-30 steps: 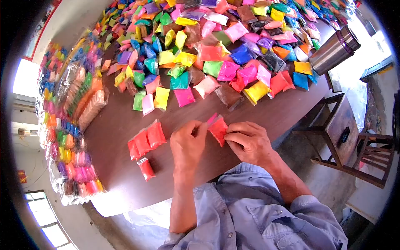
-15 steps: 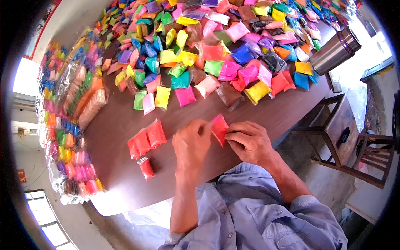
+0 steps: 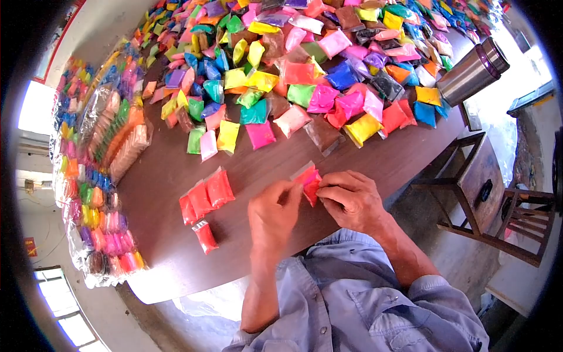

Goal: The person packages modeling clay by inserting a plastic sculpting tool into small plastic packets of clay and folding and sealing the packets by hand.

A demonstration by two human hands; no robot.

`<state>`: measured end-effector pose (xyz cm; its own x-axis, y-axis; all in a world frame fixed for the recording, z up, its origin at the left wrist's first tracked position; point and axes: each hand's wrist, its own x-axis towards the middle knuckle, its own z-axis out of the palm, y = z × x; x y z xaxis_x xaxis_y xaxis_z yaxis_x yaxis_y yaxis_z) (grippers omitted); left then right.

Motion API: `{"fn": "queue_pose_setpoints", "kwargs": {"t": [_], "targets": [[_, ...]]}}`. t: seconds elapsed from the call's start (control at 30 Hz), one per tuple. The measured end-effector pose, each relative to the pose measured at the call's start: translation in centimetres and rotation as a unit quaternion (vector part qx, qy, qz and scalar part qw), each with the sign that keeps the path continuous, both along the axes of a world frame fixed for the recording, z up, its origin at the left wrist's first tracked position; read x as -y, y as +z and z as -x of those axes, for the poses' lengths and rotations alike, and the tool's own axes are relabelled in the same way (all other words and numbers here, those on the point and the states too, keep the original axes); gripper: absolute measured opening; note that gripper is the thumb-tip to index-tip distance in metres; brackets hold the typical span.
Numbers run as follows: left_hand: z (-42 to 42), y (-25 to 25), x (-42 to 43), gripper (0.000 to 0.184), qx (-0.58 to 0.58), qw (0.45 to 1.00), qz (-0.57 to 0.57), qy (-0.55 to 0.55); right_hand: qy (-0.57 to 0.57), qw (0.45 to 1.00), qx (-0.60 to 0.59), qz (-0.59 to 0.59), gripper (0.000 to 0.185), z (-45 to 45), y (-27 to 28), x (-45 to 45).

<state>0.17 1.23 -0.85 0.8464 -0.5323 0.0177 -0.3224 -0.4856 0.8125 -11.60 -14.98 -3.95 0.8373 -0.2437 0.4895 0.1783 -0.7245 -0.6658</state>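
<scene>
A small pink-red plastic packet [image 3: 309, 183] is held above the table in front of me. Its upper edge shows a clear plastic flap. My right hand [image 3: 352, 200] pinches its right side between thumb and fingers. My left hand [image 3: 272, 210] is closed at its left edge, with the fingertips against the plastic. To the left lies a joined row of red packets [image 3: 207, 195] on the brown table [image 3: 158, 217]. Just below that row is a single red packet [image 3: 205, 237] with a clear, printed end.
A large heap of colourful packets [image 3: 299, 73] covers the far side. More bagged packets [image 3: 97, 229] line the left edge. A steel flask [image 3: 472, 71] leans at the far right. A wooden stool [image 3: 469, 182] and a slatted chair [image 3: 531, 220] stand on the floor to the right.
My left hand has come slightly down and right, its fingertips now against the packet's left edge. The packet has turned a little, showing more of its clear flap. My right hand stays nearly still.
</scene>
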Motion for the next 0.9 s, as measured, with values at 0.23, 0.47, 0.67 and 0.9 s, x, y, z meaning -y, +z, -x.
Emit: {"fn": "queue_pose_setpoints", "kwargs": {"t": [0.23,0.47,0.67,0.9], "targets": [[-1.9,-1.3,-1.7,0.017,0.047,0.998,0.005,0.051,-0.008,1.000,0.013,0.007,0.023,-0.2,0.1,-0.1],[-0.1,0.2,-3.9,0.018,-0.011,0.992,0.036,0.120,-0.040,0.978,-0.030,-0.203,0.014,-0.4,1.2,-1.6],[1.8,0.4,-4.6,0.016,-0.060,0.979,0.120,0.154,-0.044,0.864,-0.133,-0.483,0.014,-1.1,0.0,-4.5],[2.6,-0.6,-3.7,0.015,-0.038,0.989,0.099,0.102,-0.118,0.947,-0.136,-0.266,0.020,0.5,2.1,-4.1]]}}
